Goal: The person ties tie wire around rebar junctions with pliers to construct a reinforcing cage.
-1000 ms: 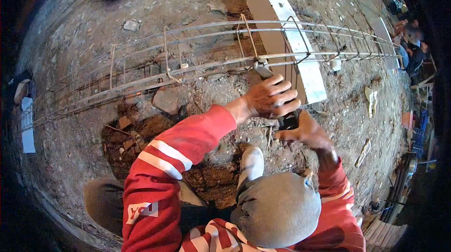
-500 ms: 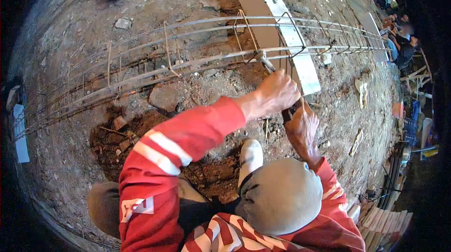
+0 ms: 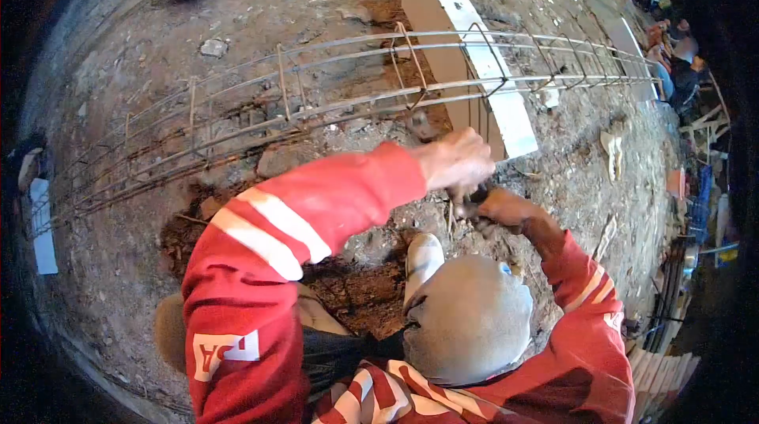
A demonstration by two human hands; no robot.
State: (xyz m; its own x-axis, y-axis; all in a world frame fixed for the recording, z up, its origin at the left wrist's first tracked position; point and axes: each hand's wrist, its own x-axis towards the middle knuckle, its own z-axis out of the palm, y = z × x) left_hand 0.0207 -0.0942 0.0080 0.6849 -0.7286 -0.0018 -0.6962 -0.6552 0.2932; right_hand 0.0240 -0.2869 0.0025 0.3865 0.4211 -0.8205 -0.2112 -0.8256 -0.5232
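Note:
My left hand (image 3: 461, 160) is closed in front of the near end of the white beam-like block, its fingers curled and what they hold mostly hidden. Just below and to the right, my right hand (image 3: 506, 209) is closed around a dark-handled metal hand tool (image 3: 477, 196), which is blurred and partly covered. A long rebar cage (image 3: 356, 102) of straight bars and bent stirrups runs across the view beyond both hands. It rests over the white block (image 3: 498, 100). Both hands are apart from the bars.
Another white support (image 3: 42, 226) lies under the cage's left end, and one (image 3: 632, 56) under its right end. Rubble and loose stones (image 3: 213, 47) cover the dirt ground. People (image 3: 684, 68) sit at the far right, above stacked wood strips (image 3: 664, 376).
Both hands have pulled back toward my body, away from the cage. The tool's metal head, earlier against a lower bar near a stirrup, has come off it.

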